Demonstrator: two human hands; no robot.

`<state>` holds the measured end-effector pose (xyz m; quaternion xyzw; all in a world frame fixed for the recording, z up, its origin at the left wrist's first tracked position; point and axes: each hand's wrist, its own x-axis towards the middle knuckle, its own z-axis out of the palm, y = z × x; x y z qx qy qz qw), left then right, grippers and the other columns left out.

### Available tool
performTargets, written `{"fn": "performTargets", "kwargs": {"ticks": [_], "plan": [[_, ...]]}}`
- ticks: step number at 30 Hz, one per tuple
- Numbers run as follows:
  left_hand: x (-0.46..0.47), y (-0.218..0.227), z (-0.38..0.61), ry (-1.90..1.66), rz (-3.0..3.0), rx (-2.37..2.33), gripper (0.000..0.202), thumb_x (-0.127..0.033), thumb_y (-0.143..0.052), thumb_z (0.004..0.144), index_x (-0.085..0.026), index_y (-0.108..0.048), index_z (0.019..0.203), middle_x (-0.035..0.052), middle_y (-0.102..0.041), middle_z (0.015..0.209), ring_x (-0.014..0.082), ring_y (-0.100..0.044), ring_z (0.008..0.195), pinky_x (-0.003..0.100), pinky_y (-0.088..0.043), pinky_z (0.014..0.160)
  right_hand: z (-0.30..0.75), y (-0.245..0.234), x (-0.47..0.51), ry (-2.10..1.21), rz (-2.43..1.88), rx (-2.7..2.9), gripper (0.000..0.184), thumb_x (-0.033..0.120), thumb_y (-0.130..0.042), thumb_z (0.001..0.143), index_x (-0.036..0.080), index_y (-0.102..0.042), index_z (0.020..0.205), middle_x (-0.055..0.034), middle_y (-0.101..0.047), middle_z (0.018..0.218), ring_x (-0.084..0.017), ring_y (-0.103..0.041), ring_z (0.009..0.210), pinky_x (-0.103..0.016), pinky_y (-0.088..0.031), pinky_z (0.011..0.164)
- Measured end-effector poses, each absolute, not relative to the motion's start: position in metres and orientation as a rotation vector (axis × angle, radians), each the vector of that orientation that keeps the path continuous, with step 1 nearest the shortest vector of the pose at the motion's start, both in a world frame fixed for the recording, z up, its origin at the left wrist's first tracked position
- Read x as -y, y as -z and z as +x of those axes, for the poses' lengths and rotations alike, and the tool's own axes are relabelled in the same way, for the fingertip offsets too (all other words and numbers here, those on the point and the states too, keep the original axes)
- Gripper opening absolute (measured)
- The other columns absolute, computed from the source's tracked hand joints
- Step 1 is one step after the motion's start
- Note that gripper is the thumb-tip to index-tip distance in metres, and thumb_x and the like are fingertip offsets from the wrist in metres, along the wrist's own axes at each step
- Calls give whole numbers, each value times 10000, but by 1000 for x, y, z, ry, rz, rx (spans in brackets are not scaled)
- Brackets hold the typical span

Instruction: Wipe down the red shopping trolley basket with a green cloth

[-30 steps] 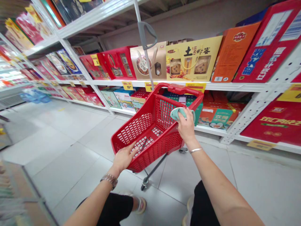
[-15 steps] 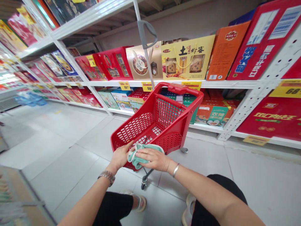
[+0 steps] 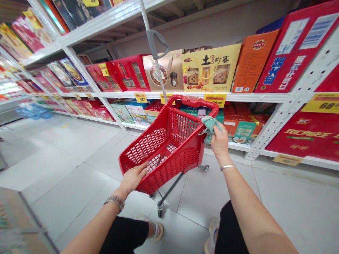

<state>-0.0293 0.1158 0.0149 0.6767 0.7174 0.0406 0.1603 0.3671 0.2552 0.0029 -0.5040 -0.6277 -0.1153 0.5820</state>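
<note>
My left hand (image 3: 131,179) lies over the near rim of a red plastic shopping trolley basket (image 3: 182,127), its fingers reaching onto the mesh. A pale green cloth (image 3: 209,129) is pinched in my right hand (image 3: 219,141) at the basket's far right side. The cloth hangs against the rim there. Inside, the basket holds no large item, though a thin dark object shows near the bottom. A metal wristband circles my left wrist, and a thin bangle circles my right.
White metal shelving (image 3: 185,93) runs along the right, stacked with red, yellow and orange gift boxes and yellow price tags. A grey handle (image 3: 156,44) hangs on an upright. Below me is a pale tiled floor (image 3: 69,190), with my feet at the bottom.
My right hand has moved with the cloth from the basket's near rim, beside my left hand, up to the far right side. The trolley has shifted slightly left.
</note>
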Motion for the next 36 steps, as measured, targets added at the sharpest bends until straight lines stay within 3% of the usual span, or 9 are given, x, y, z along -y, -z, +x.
{"fn": "performTargets", "kwargs": {"ticks": [4, 10, 15, 20, 23, 29, 36], "plan": [[-115, -16, -22, -137, 1909, -2079, 549, -486, -343, 985, -252, -644, 1379, 36, -689, 1369, 226, -652, 1248, 321, -454, 1101, 348, -2, -261, 112, -1255, 1342, 444, 173, -487, 896, 206, -659, 1305, -147, -620, 1332, -276, -562, 1270, -494, -439, 1133], [-119, -21, -13, -123, 1867, -2132, 498, -453, -355, 1004, -299, -648, 1375, 2, -690, 1368, 211, -659, 1237, 296, -463, 1085, 251, 43, -213, -170, -1140, 1534, 525, 60, -418, 866, 200, -662, 1309, -154, -602, 1349, -283, -529, 1260, -534, -433, 1124], [-123, -19, -14, -142, 1874, -2136, 492, -435, -344, 1009, -296, -656, 1364, -8, -692, 1363, 201, -650, 1249, 286, -465, 1080, 205, 74, -153, -62, -865, 1909, 418, 31, -466, 904, 249, -719, 1156, -99, -648, 1277, -260, -544, 1138, -462, -513, 1017], [-121, -18, -14, -182, 1863, -2125, 496, -442, -343, 1010, -298, -648, 1373, -10, -674, 1388, 206, -636, 1273, 299, -453, 1102, 179, 88, -119, 114, -236, 2420, 155, 188, -607, 966, 280, -731, 945, -9, -693, 1150, -204, -591, 1035, -308, -556, 829], [-117, -19, -16, -186, 1842, -2118, 497, -445, -345, 1006, -302, -650, 1371, -10, -676, 1384, 214, -643, 1265, 309, -455, 1104, 178, 85, -129, 190, -55, 2486, 168, 227, -599, 988, 279, -724, 887, 23, -712, 1095, -184, -618, 990, -284, -552, 753], [-111, -19, -33, -221, 1858, -2074, 551, -480, -324, 990, -254, -665, 1359, 8, -676, 1384, 223, -635, 1271, 324, -428, 1140, 232, 64, -190, 207, -290, 2382, 164, 178, -596, 982, 270, -731, 984, -12, -715, 1161, -196, -608, 1102, -357, -550, 944], [-107, -18, -36, -227, 1867, -2024, 580, -512, -312, 977, -248, -688, 1331, 10, -679, 1383, 220, -625, 1283, 321, -414, 1153, 303, 75, -250, -6, -1042, 1805, 309, 42, -470, 871, 197, -722, 961, -123, -692, 1080, -237, -583, 1018, -418, -535, 935]]}}
